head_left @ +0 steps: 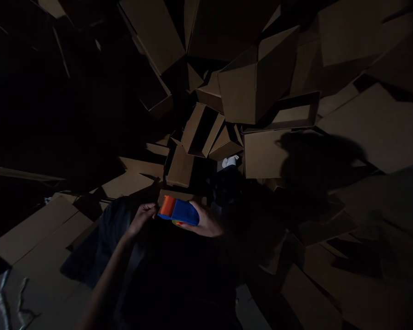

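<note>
A blue and orange packing tape dispenser [185,212] is held over my lap, its orange end pointing left. My right hand [208,222] is wrapped round the dispenser's right end. A little green-yellow shows under its blue body. My left hand [143,217] is closed in a pinch just left of the orange end. Whatever lies between those fingertips, if anything, is too small and dark to make out. Just behind the dispenser stands a cardboard box [181,166], partly in shadow.
Many cardboard boxes surround me, several with open flaps, such as a large box [239,91] ahead and another box [265,153] on the right. A small white thing [230,161] lies ahead. Silvery twisted strips [3,300] lie at lower left. Deep shadow hides the far left.
</note>
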Motion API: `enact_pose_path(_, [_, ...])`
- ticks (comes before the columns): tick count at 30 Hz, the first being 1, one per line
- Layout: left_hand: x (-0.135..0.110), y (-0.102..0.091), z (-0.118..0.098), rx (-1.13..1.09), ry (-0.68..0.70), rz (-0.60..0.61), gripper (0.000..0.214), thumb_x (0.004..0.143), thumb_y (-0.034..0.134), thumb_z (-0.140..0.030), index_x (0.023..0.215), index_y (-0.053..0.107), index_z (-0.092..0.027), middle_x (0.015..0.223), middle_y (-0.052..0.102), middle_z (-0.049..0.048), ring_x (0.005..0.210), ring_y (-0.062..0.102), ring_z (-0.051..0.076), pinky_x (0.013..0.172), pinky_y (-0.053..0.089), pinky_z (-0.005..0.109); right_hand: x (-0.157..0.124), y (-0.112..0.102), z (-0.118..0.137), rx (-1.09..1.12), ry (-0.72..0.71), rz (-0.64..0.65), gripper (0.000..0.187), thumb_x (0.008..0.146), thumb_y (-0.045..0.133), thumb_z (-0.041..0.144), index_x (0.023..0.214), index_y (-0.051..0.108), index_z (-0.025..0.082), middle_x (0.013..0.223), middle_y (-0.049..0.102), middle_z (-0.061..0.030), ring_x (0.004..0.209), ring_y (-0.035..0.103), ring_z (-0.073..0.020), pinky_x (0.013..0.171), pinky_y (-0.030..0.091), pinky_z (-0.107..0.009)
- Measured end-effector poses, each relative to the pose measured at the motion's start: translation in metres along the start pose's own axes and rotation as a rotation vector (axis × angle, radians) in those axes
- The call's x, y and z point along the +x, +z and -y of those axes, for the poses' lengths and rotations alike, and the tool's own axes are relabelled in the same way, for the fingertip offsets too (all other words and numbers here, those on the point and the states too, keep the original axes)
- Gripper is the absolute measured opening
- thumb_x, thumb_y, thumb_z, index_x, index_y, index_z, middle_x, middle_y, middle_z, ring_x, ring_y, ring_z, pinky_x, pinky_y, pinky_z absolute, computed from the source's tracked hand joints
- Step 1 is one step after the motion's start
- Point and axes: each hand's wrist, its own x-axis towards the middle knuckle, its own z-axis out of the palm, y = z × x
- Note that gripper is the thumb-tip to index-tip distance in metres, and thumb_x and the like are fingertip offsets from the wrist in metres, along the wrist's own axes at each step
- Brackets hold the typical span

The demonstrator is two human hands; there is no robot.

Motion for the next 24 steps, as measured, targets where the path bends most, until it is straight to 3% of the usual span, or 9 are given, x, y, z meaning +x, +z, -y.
enact_pose_path(6, [-0.018,0.0,-0.043,0.111,0.007,0.027,0.046,0.07,0.068,-0.048,0.047,0.041,-0.018,0.049,0.034,-0.0042,0.049,0.027,0.007,0.046,0.024,0.02,-0.014,-0.036,0.032,-0.105,-0.102,0.003,0.07,0.079,0.077,0.048,0.138,0.051,0.021,0.133,0.063,-0.0126,0.117,0.064,-0.0263,0.096,0.054,-0.039])
enact_pose_path(12, [-0.033,0.004,-0.071,0.209,0.041,0.078,0.049,0.071,0.067,-0.053,0.045,0.043,-0.018,0.048,0.037,-0.0017,0.049,0.03,0.009,0.045,0.026,0.022,-0.025,-0.059,0.047,-0.142,-0.134,0.055,0.068,0.075,0.08,0.045,0.134,0.053,0.025,0.127,0.066,-0.0086,0.11,0.067,-0.0249,0.092,0.055,-0.036])
enact_pose_path(19, [-0.054,-0.022,-0.101,0.276,0.004,-0.048,0.05,0.073,0.068,-0.051,0.047,0.039,-0.019,0.049,0.033,-0.0027,0.048,0.028,0.009,0.045,0.027,0.023,-0.042,-0.092,0.058,-0.185,-0.187,0.049,0.065,0.078,0.077,0.051,0.132,0.054,0.025,0.121,0.068,-0.0078,0.102,0.07,-0.022,0.084,0.058,-0.033])
enact_pose_path(24, [-0.061,-0.029,-0.107,0.272,-0.038,-0.082,0.048,0.075,0.068,-0.049,0.049,0.04,-0.02,0.05,0.034,-0.0031,0.047,0.029,0.009,0.044,0.028,0.023,-0.056,-0.099,0.055,-0.228,-0.155,0.039,0.066,0.077,0.077,0.055,0.131,0.055,0.023,0.12,0.07,-0.009,0.1,0.071,-0.0226,0.083,0.06,-0.033])
